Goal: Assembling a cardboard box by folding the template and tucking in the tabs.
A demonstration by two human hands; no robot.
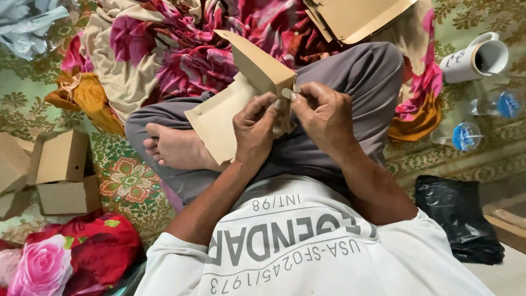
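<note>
I sit cross-legged in grey trousers and hold a flat brown cardboard box blank [235, 104] over my lap. My left hand [256, 127] grips its lower edge, fingers curled around the card. My right hand [323, 115] pinches a small flap at the fold, thumb and forefinger meeting the left hand's fingertips. One panel of the blank stands tilted up and away from me. My bare foot [175, 147] rests under the card at the left.
Folded brown boxes [61, 172] lie on the patterned carpet at left. A stack of flat blanks [356, 16] sits ahead. A white mug [476, 57] and two plastic water cups [460, 136] stand at right, a black plastic bag [457, 216] nearer. Floral blankets [181, 49] surround my legs.
</note>
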